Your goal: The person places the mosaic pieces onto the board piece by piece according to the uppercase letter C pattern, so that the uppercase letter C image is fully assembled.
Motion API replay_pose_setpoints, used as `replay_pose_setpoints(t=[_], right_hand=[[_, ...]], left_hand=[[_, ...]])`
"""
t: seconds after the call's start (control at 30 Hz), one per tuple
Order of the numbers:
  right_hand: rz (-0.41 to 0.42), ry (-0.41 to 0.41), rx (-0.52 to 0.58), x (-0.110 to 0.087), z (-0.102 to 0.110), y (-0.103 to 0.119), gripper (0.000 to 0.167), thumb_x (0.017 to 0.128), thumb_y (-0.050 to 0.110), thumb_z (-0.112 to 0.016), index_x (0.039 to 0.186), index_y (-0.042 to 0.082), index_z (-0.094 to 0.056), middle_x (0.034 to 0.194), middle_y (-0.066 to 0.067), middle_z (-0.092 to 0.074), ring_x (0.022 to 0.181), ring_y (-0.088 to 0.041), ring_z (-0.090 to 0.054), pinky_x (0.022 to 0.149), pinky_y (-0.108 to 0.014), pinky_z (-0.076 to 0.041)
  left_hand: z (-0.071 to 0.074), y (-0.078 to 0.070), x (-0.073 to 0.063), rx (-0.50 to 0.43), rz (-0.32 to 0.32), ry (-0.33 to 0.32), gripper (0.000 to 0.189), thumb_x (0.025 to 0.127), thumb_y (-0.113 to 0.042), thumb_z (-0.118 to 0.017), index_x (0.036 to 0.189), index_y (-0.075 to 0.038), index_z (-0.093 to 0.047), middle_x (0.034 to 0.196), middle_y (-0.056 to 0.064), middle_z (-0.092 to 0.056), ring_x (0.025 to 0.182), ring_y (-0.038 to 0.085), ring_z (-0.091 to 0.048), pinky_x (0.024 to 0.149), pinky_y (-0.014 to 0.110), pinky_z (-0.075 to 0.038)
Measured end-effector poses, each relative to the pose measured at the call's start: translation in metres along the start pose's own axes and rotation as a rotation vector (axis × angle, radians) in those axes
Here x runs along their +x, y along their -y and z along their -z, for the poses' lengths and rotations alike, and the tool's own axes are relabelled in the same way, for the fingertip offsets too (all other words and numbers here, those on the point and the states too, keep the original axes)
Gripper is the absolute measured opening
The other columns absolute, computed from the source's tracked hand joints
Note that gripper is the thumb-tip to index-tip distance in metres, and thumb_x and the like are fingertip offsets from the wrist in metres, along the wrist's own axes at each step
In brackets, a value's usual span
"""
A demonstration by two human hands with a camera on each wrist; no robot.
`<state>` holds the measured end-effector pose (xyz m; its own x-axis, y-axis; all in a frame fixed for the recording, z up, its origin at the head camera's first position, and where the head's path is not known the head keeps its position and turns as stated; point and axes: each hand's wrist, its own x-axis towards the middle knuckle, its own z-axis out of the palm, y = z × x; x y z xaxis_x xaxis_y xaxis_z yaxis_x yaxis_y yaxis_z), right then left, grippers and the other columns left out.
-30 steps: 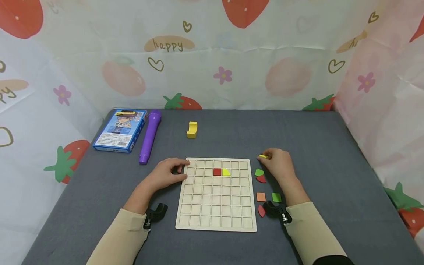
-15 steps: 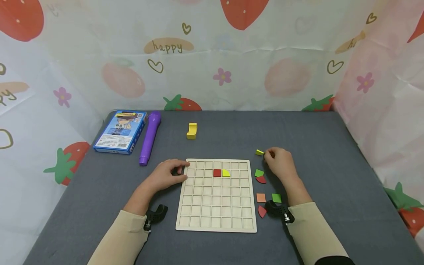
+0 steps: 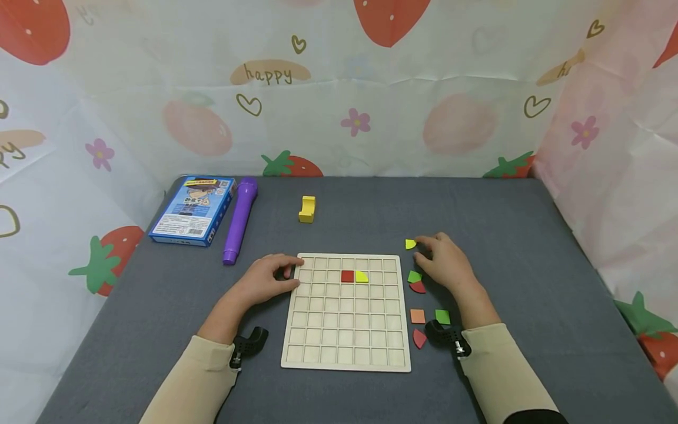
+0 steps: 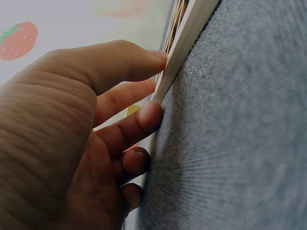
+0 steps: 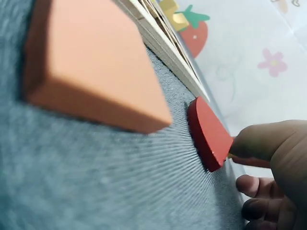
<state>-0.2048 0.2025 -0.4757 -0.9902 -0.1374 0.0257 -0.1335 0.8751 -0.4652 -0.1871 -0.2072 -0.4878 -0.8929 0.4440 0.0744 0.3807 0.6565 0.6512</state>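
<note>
My left hand [image 3: 267, 275] rests at the left edge of a pale wooden grid board [image 3: 318, 370]; the thumb [image 4: 144, 64] touches its side in the left wrist view. A red square [image 3: 347, 276] and a yellow quarter-circle [image 3: 362, 277] sit side by side in the board's second row. Beyond the board's upper right corner lies a small yellow rounded piece [image 3: 410, 244]. My right hand [image 3: 445, 261] has its index fingertip right at that piece, with the thumb apart from it. In the right wrist view, a red quarter-circle [image 5: 209, 134] partly hides the fingertips.
Right of the board lie a green piece [image 3: 415, 276], an orange square [image 3: 417, 316], a green square [image 3: 442, 316] and another red quarter-circle [image 3: 419, 338]. Farther back are a yellow block [image 3: 306, 209], a purple microphone-shaped stick [image 3: 240, 221] and a blue box [image 3: 193, 209].
My right hand held the yellow piece between fingers and thumb, then let it go on the cloth. The piece now lies flat and slightly farther left. My left hand has stayed at the board.
</note>
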Motion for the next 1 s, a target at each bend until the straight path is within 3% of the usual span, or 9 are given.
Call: replay_pose_setpoints(t=[0.17,0.33,0.6,0.87,1.0], right_hand=[[-0.015,0.049,0.038,-0.001,0.004,0.004,0.036,0.091,0.029,-0.078,0.112,0.001,-0.072,0.105,-0.016,-0.061,0.093,-0.031,-0.059,0.084,-0.052,-0.049],[0.008,0.136,0.051,-0.002,0.008,0.010,0.032,0.091,0.031,-0.080,0.108,0.004,-0.075,0.104,-0.012,-0.064,0.094,-0.030,-0.061,0.083,-0.050,-0.051],[-0.005,0.079,0.064,-0.002,0.006,0.011,0.040,0.093,0.025,-0.077,0.124,0.001,-0.069,0.106,-0.015,-0.062,0.096,-0.032,-0.060,0.083,-0.051,-0.049],[-0.012,0.075,0.042,-0.002,0.003,0.014,0.031,0.093,0.022,-0.077,0.116,0.002,-0.074,0.105,-0.014,-0.064,0.096,-0.032,-0.061,0.084,-0.050,-0.050],[-0.004,0.057,0.043,-0.001,0.001,0.015,0.038,0.093,0.021,-0.076,0.127,0.004,-0.069,0.107,-0.015,-0.063,0.095,-0.032,-0.060,0.082,-0.051,-0.049]], left_hand=[[0.000,0.000,0.000,-0.004,-0.002,0.000,0.039,0.089,-0.019,-0.079,0.126,-0.010,-0.072,0.085,-0.002,-0.055,0.078,0.016,-0.048,0.074,0.037,-0.037],[0.000,0.000,0.000,-0.009,0.001,0.003,0.039,0.089,-0.018,-0.079,0.126,-0.009,-0.072,0.085,-0.001,-0.055,0.077,0.016,-0.048,0.074,0.037,-0.037],[0.000,0.000,0.000,-0.007,-0.002,0.009,0.040,0.090,-0.019,-0.079,0.128,-0.009,-0.071,0.085,-0.001,-0.055,0.077,0.017,-0.048,0.074,0.038,-0.037],[0.002,-0.001,0.000,-0.008,-0.009,0.007,0.039,0.090,-0.019,-0.079,0.127,-0.009,-0.071,0.085,0.000,-0.055,0.078,0.018,-0.048,0.074,0.038,-0.037],[0.001,0.001,-0.001,-0.003,-0.010,0.004,0.039,0.090,-0.019,-0.079,0.127,-0.009,-0.071,0.085,0.000,-0.055,0.078,0.017,-0.048,0.074,0.038,-0.037]])
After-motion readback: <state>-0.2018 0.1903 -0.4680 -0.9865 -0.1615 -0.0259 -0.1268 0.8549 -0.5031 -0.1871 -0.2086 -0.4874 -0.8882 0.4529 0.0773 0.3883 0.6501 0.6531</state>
